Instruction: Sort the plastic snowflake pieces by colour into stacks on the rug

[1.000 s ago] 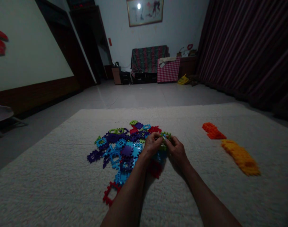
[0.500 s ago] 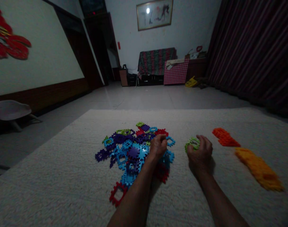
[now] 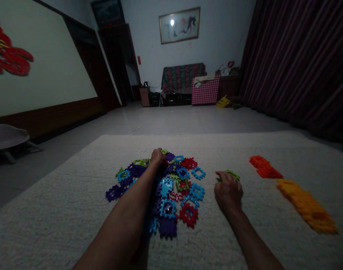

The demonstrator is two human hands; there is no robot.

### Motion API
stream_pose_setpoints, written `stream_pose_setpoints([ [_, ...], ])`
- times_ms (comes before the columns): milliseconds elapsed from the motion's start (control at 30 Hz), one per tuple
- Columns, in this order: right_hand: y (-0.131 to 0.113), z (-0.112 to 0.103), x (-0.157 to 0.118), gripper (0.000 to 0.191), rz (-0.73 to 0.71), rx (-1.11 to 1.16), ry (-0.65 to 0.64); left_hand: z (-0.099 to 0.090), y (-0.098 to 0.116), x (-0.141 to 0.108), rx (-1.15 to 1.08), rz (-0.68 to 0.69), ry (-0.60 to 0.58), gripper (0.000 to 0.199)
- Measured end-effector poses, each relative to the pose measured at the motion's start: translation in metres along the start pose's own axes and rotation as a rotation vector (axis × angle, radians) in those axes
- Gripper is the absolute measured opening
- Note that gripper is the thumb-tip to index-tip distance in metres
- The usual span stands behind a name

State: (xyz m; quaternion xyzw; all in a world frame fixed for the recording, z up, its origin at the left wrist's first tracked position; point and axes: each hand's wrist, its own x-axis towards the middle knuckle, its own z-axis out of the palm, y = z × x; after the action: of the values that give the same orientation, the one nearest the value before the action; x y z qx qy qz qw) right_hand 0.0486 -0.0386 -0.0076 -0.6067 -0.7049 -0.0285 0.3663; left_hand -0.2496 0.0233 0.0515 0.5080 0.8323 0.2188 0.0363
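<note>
My left hand (image 3: 158, 156) is at the far side of a mixed pile of plastic interlocking tiles with toothed edges. Its fingers are drawn together beside a green tile (image 3: 164, 152); what lies between them is hidden. Under and in front of the left forearm spread purple tiles (image 3: 168, 228), light blue tiles (image 3: 197, 191) and red tiles (image 3: 188, 214). To the right of the pile, my right hand (image 3: 229, 191) rests on the mat with its fingers curled over green tiles (image 3: 233, 174), which show past the knuckles.
An orange-red group of tiles (image 3: 265, 167) and a longer yellow-orange row (image 3: 306, 206) lie right of my right hand. All rest on a pale mat (image 3: 84, 187). A low stool (image 3: 8, 138) stands at left; a cloth-covered cabinet (image 3: 182, 78) is by the far wall.
My left hand has moved left and away from me, from the pile's right side to its far edge. My right hand has turned over the green tiles, now covering more of them.
</note>
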Motion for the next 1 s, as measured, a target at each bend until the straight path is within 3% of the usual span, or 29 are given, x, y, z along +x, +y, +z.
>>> stream_pose_setpoints([
  [133,0.000,-0.008,0.000,0.041,0.084,-0.034,0.051,0.018,-0.002,0.007,0.008,-0.035,-0.014,0.038],
  [233,0.005,-0.015,0.000,0.047,0.189,-0.090,0.021,0.023,0.001,0.007,0.013,-0.055,-0.035,0.035],
  [367,0.016,-0.016,0.000,0.048,0.195,-0.076,-0.030,0.014,0.004,0.005,0.035,-0.056,-0.034,0.037],
  [467,0.023,-0.010,0.002,0.049,0.157,-0.014,-0.003,0.003,0.014,0.000,0.042,-0.038,0.046,0.042],
  [567,0.024,-0.006,0.004,0.048,0.112,0.035,0.020,0.000,0.041,-0.019,0.011,0.096,0.087,0.043],
  [733,0.016,-0.010,0.006,0.053,0.078,0.074,0.099,0.023,0.106,-0.081,-0.060,0.482,-0.148,0.033],
  [833,0.012,-0.013,0.006,0.059,0.008,0.085,0.150,0.035,0.134,-0.113,-0.104,0.615,-0.266,0.035],
  [933,0.014,-0.011,0.006,0.056,-0.053,0.060,0.136,0.034,0.141,-0.122,-0.146,0.650,-0.278,0.044],
  [1000,0.016,-0.008,0.005,0.046,-0.072,0.014,0.079,0.026,0.132,-0.114,-0.157,0.628,-0.232,0.044],
])
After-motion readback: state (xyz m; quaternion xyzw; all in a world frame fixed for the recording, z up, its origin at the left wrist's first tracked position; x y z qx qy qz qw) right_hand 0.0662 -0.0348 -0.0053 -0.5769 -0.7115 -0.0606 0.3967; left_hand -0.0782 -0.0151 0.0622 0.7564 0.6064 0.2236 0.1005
